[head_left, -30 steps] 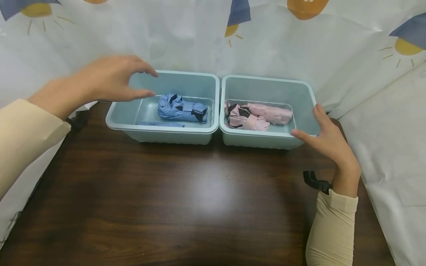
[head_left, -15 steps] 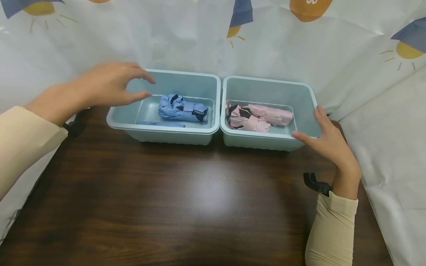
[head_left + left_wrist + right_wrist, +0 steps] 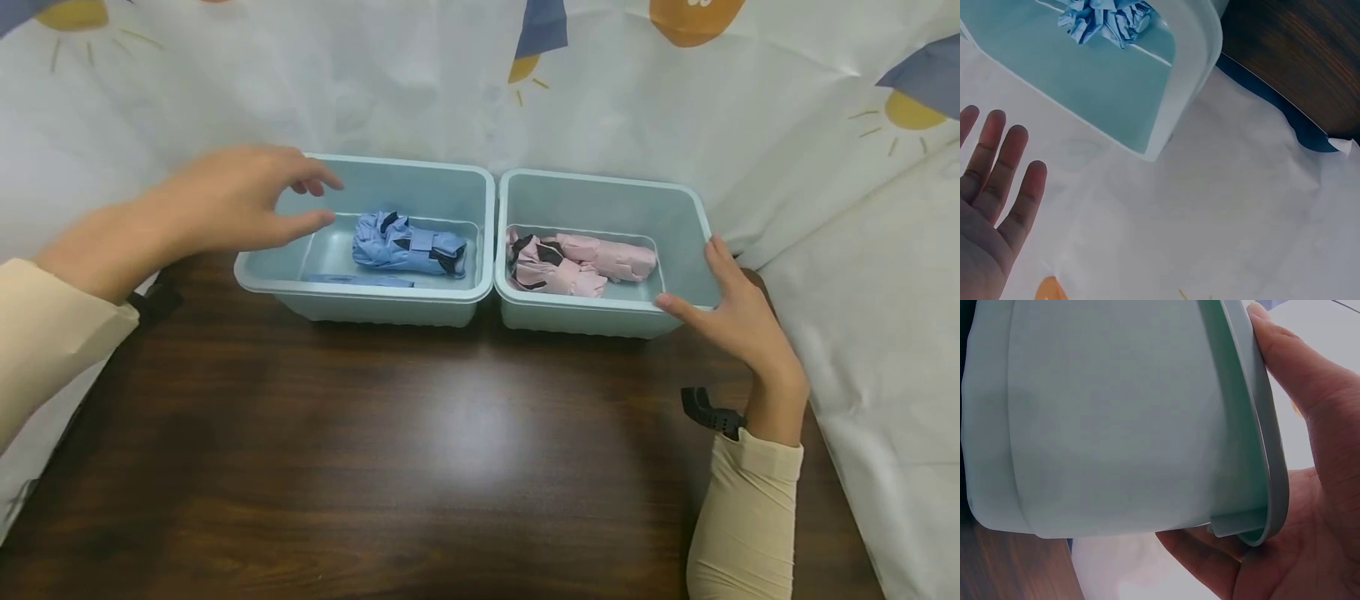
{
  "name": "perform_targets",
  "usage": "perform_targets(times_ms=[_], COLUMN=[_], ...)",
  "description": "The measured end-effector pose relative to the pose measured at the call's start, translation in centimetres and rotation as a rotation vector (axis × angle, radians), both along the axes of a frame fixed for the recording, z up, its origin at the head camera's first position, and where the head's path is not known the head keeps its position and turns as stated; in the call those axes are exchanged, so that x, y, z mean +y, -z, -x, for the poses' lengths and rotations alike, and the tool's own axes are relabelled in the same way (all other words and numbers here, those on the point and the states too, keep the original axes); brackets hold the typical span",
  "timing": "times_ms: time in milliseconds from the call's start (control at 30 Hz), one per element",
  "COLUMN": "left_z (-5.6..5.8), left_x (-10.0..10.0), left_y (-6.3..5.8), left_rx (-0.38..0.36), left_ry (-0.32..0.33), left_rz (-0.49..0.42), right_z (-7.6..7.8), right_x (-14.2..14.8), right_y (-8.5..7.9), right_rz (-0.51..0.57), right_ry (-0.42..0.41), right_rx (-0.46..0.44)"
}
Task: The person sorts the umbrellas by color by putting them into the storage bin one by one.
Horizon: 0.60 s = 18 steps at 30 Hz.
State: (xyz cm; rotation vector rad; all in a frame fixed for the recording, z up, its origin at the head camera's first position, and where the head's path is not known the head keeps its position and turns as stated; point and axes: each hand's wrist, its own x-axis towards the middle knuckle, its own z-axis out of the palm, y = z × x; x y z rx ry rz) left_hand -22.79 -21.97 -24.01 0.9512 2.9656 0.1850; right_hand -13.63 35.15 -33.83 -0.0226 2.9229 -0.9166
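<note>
Two pale blue-green plastic bins stand side by side in the head view. In the left bin (image 3: 367, 312) lie a rolled blue folding umbrella (image 3: 408, 244) with black showing in its folds and a flat blue strip (image 3: 360, 281). The right bin (image 3: 581, 322) holds two rolled pink folding umbrellas (image 3: 566, 271). Above the left bin's outer end hovers my left hand (image 3: 240, 196), thumb and fingers spread, holding nothing. My right hand (image 3: 742, 312) grips the right bin's near outer corner, thumb on the front rim and fingers along the end wall, as the right wrist view confirms.
The bins rest on a dark wooden table (image 3: 375, 433) against a white sheet (image 3: 435, 83) printed with suns. More white sheet (image 3: 885, 358) hangs at the right side. A black wrist strap mount (image 3: 712, 412) projects from the right wrist.
My left hand has moved slightly left and down, away from the blue umbrella. The right hand keeps its place on the right bin, and the bins and umbrellas stay put.
</note>
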Motion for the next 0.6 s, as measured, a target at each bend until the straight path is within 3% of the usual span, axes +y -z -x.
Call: perform_targets(times_ms=[267, 467, 600], left_z=[-0.8, -1.8, -2.6], left_x=[0.0, -0.7, -1.3], left_y=[0.4, 0.4, 0.7], left_rx=[0.022, -0.002, 0.029], left_ry=[-0.019, -0.111, -0.173], left_rz=[-0.05, -0.232, -0.309], right_z=[-0.1, 0.1, 0.1], right_x=[0.2, 0.4, 0.9], right_y=[0.3, 0.6, 1.1], right_rz=[0.008, -0.013, 0.048], right_ry=[0.01, 0.022, 0.027], right_rx=[0.015, 0.048, 0.113])
